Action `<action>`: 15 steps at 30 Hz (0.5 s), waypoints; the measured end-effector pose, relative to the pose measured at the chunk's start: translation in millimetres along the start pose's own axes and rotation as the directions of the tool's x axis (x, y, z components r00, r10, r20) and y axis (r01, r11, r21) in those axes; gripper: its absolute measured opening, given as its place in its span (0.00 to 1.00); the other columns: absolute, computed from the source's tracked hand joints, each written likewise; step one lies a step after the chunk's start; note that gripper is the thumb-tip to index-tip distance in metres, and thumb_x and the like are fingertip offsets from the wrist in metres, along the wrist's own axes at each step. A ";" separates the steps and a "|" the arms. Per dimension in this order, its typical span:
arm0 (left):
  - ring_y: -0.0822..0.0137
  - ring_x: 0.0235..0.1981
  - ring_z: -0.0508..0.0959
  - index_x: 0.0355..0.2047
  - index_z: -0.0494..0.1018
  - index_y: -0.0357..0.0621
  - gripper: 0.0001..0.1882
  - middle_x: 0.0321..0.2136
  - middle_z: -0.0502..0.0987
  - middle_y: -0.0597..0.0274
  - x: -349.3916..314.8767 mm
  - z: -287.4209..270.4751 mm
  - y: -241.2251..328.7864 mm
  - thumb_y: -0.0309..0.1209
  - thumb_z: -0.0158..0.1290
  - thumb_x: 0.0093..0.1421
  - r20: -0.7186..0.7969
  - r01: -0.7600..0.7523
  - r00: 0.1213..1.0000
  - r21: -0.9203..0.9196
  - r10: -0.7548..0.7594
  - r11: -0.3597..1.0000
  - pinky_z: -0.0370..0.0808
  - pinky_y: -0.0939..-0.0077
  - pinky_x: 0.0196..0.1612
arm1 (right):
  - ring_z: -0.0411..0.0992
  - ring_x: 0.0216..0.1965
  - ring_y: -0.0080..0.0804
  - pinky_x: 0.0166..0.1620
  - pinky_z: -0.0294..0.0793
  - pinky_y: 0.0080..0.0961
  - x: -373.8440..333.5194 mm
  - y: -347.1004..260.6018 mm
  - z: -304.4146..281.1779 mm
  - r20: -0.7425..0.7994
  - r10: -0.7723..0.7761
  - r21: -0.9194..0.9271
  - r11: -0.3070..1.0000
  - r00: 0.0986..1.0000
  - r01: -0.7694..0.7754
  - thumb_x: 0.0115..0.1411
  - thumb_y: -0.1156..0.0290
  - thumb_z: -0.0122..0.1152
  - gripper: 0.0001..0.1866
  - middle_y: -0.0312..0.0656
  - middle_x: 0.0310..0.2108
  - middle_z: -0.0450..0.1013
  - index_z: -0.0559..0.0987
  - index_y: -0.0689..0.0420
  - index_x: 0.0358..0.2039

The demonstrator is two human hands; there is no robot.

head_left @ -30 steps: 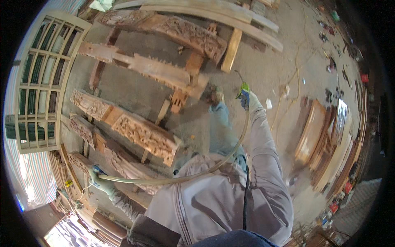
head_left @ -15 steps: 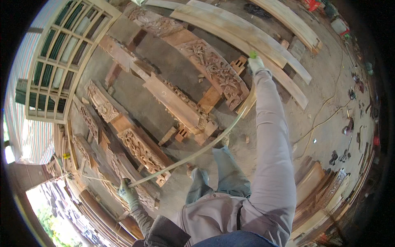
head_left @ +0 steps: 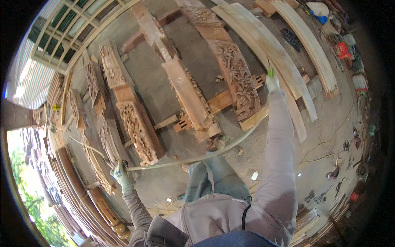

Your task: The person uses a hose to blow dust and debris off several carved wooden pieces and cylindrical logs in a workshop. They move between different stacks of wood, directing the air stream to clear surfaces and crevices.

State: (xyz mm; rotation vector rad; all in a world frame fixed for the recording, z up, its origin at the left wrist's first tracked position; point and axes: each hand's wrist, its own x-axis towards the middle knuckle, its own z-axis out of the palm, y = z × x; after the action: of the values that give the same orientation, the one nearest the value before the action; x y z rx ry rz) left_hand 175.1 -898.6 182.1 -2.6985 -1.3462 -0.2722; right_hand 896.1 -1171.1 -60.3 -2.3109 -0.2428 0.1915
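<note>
A pale, translucent hose [head_left: 201,158] hangs in a long curve across my front. My left hand [head_left: 122,175], in a light work glove, is closed around it at the left. A thinner pale line [head_left: 88,147] runs on from there toward the left. My right hand [head_left: 273,83], also gloved, is stretched far forward. It is closed on the hose's other end, where a small bright green tip [head_left: 270,73] shows; its details are too small to make out. Under that hand lie a long pale plank [head_left: 263,47] and a carved wooden beam [head_left: 239,78].
Carved beams, one marked with chalk [head_left: 185,88], lie on supports over the dusty floor [head_left: 242,175]. A pale lattice frame [head_left: 74,35] stands at the far left, with turned wooden posts [head_left: 101,206] nearer. Cords [head_left: 325,142] and scattered tools lie at the right.
The view has shifted, so the beams and planks appear farther right. My right hand appears slightly right and lower, my left slightly higher. The hose hangs in a shallower, lower bow.
</note>
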 end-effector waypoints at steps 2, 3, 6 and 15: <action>0.57 0.30 0.75 0.35 0.71 0.45 0.09 0.25 0.77 0.62 -12.3 -3.3 -2.6 0.25 0.48 0.52 0.011 0.045 0.999 -0.017 -0.045 0.999 0.60 0.65 0.41 | 0.74 0.32 0.43 0.33 0.70 0.38 35.9 -72.6 18.5 0.154 0.114 0.115 0.985 0.982 -0.132 0.58 0.60 0.52 0.17 0.50 0.30 0.75 0.73 0.57 0.44; 0.58 0.31 0.75 0.36 0.72 0.45 0.10 0.26 0.78 0.62 -19.4 -5.4 -4.2 0.26 0.48 0.52 0.038 0.086 0.996 -0.027 -0.085 0.996 0.60 0.65 0.41 | 0.73 0.38 0.48 0.39 0.70 0.40 32.6 -96.7 23.7 0.132 -0.010 0.081 0.997 0.991 -0.001 0.57 0.59 0.53 0.19 0.55 0.34 0.75 0.74 0.59 0.43; 0.58 0.32 0.75 0.37 0.73 0.45 0.10 0.28 0.78 0.61 -39.2 -8.3 -18.4 0.29 0.49 0.53 -0.015 0.152 0.988 -0.065 -0.153 0.986 0.60 0.65 0.42 | 0.72 0.45 0.55 0.47 0.70 0.44 -5.7 -150.9 38.1 0.226 -0.031 0.032 0.999 0.974 0.025 0.56 0.56 0.53 0.22 0.61 0.38 0.75 0.76 0.62 0.40; 0.57 0.35 0.75 0.49 0.70 0.43 0.21 0.32 0.79 0.59 -131.0 2.7 -135.6 0.28 0.50 0.53 0.014 0.071 0.997 -0.051 -0.070 0.996 0.61 0.64 0.46 | 0.69 0.53 0.44 0.55 0.65 0.39 -315.7 -96.9 40.6 0.674 0.305 -0.564 0.801 0.673 0.202 0.63 0.44 0.35 0.31 0.49 0.51 0.71 0.75 0.57 0.49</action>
State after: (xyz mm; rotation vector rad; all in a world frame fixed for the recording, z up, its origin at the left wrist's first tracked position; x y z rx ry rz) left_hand -10.4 -919.0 154.8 -2.7013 -1.4598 -0.3014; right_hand 570.0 -1151.4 2.7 -2.7402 -0.7414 1.2915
